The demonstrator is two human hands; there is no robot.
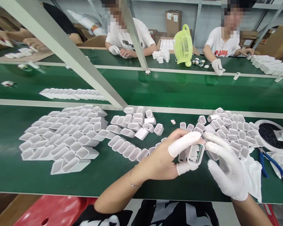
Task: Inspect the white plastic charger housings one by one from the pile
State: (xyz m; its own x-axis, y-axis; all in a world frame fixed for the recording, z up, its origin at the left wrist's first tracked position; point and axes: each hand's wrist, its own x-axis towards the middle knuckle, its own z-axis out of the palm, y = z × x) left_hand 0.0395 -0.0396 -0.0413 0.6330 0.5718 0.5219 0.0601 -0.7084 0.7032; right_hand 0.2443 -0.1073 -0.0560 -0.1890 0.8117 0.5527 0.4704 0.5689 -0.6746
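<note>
My left hand (163, 155), with white finger cots on its thumb and a finger, grips a white plastic casing (190, 162) between them. The casing's open end faces right and shows a green circuit board with white parts inside. My right hand (228, 166), in a white glove, is beside that open end with thumb and fingers apart. Its upper fingertips come close to the casing; whether they touch it I cannot tell. Behind both hands stand rows of hollow white casings (235, 131), and a short curved row (124, 148) lies left of my left hand.
A large block of white casings (66, 135) covers the left of the bench. Blue-handled pliers (264, 163), a white cloth (252, 175) and a round white device (271, 135) lie right. A slanted post (68, 47) rises at left. Co-workers sit across a green conveyor (167, 89), near a green fan (183, 47).
</note>
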